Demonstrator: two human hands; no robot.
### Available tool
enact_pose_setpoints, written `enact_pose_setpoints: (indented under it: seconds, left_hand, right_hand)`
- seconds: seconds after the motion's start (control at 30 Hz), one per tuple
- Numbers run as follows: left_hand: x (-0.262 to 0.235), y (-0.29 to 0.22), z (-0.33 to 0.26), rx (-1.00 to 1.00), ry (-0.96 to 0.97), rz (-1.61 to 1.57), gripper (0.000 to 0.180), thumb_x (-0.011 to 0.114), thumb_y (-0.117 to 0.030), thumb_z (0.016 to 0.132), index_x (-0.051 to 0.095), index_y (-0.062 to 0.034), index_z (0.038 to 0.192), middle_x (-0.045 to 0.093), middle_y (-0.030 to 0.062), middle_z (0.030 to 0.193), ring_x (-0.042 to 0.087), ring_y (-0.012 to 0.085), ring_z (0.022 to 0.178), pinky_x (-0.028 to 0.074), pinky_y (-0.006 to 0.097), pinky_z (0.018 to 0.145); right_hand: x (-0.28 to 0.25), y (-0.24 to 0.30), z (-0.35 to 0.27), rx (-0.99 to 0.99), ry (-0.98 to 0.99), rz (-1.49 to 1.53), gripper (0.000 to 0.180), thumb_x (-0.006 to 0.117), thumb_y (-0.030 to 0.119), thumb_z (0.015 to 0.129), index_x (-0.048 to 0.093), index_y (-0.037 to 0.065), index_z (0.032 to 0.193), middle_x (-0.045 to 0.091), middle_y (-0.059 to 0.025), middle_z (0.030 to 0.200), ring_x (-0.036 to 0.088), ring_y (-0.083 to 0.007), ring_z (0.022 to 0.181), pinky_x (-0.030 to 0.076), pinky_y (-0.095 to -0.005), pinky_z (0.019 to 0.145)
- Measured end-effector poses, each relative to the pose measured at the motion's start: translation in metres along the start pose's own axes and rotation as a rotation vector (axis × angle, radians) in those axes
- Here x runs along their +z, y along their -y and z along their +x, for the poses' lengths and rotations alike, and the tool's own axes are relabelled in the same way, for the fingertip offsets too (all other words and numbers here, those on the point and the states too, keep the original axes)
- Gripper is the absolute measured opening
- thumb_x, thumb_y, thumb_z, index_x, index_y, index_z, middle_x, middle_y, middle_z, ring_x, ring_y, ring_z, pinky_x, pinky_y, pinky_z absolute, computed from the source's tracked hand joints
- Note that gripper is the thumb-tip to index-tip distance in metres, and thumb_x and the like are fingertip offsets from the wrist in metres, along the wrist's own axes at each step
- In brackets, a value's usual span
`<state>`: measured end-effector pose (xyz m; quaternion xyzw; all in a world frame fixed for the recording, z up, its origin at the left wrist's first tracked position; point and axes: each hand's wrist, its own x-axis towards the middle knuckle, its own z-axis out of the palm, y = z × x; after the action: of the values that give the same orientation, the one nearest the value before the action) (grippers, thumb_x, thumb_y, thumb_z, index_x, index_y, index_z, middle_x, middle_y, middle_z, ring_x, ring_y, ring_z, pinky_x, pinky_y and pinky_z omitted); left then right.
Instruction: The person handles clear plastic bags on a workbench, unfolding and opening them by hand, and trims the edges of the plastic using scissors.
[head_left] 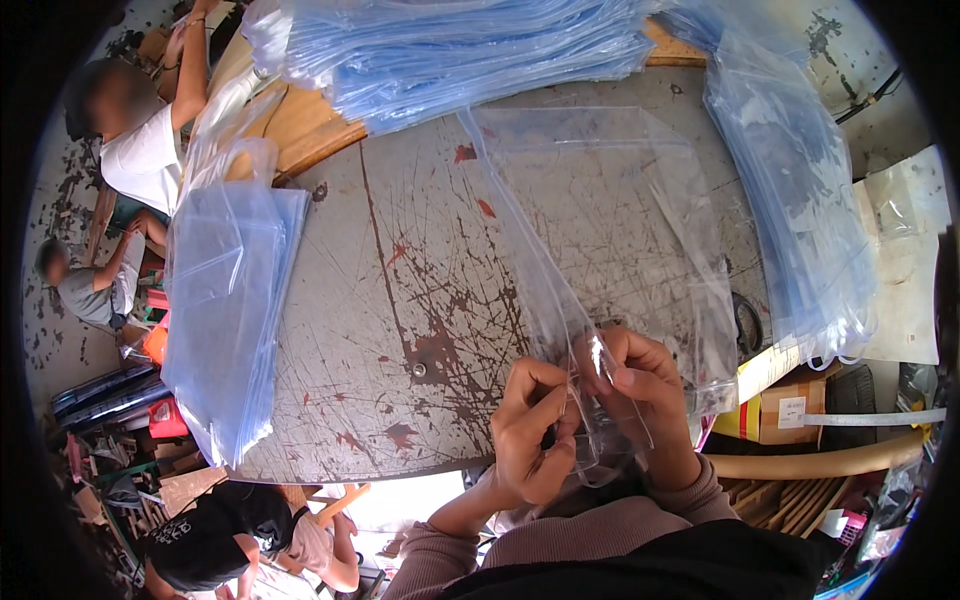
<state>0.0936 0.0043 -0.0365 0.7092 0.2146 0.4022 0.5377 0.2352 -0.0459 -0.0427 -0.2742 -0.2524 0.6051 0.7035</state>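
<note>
A transparent plastic bag point(610, 200) lies flat across the scratched grey table point(330, 330), its near edge gathered up at the front. My left hand point(535, 425) pinches that near edge between thumb and fingers. Close beside it, my right hand point(640, 385) is closed on the same edge, partly seen through the film. A loose strip of film hangs down between the two hands. Whatever lies under the right fingers is hidden.
Blue-tinted plastic bags form a big stack point(480, 60) at the back, a pile point(230, 300) on the left and another point(800, 220) on the right. A black ring-shaped handle point(747, 322) lies right of the bag. Cardboard boxes point(790, 410) stand below right. Several people work at left.
</note>
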Motion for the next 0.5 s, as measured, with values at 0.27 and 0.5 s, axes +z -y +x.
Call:
enact_pose_setpoints:
  seconds: [0.27,0.5]
  left_hand:
    - [0.002,0.009,-0.012,0.029,-0.224,-0.331,0.032,0.057,-0.018,0.07,0.049,0.001,0.094,0.043,0.0157,0.106,0.049,0.0226,0.09,0.042,0.035,0.08]
    - [-0.005,0.003,-0.018,-0.263,-0.58,-0.832,0.061,0.059,-0.027,0.074,0.028,-0.0153,0.124,0.033,0.013,0.128,0.037,0.0309,0.122,0.033,0.046,0.104]
  right_hand:
    - [0.006,0.001,0.001,-0.109,0.27,-0.732,0.027,0.059,0.03,0.087,0.054,0.003,0.092,0.046,-0.0162,0.113,0.047,-0.0249,0.101,0.038,-0.0366,0.088]
    - [0.022,0.0,0.005,-0.222,0.598,-1.215,0.073,0.068,0.057,0.071,0.05,0.006,0.119,0.021,-0.0288,0.145,0.027,-0.0446,0.131,0.029,-0.0496,0.101]
